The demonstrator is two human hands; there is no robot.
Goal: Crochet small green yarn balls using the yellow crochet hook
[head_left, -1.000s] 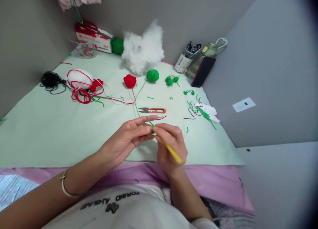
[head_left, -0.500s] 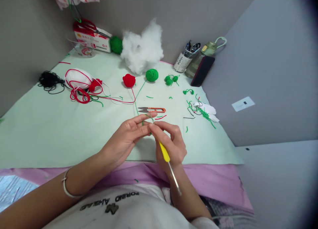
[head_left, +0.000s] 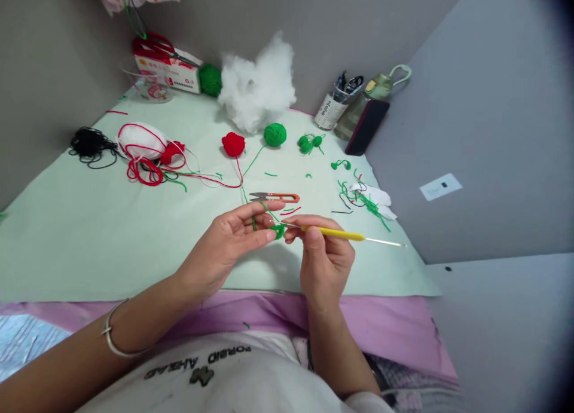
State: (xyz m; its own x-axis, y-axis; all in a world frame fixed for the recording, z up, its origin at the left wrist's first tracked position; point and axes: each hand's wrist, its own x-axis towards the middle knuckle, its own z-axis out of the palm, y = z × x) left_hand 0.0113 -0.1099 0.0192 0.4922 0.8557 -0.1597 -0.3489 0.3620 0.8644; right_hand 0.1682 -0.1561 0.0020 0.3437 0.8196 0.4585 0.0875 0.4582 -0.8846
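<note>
My left hand (head_left: pixel 231 236) pinches a small green crochet piece (head_left: pixel 278 231) between thumb and fingers. Green yarn runs over its raised index finger and back to a green yarn ball (head_left: pixel 275 135). My right hand (head_left: pixel 329 254) is closed round the yellow handle of a crochet hook (head_left: pixel 341 232), which lies nearly level and points left. The hook's tip meets the green piece and the yarn. Just beyond my fingers, orange thread snips (head_left: pixel 287 198) lie on the pale green mat (head_left: pixel 112 245).
A red yarn ball (head_left: pixel 233 144) and white stuffing (head_left: pixel 256 87) sit farther back. White yarn (head_left: pixel 141 142) and black yarn (head_left: pixel 89 144) lie left. Green yarn scraps (head_left: pixel 370 207) are at right, below a leaning phone (head_left: pixel 368 127), a bottle (head_left: pixel 379 85) and a pen cup (head_left: pixel 332 108).
My right hand has moved right and turned, swinging the crochet hook from steeply slanted to nearly level. The green crochet piece now shows clearly between my hands.
</note>
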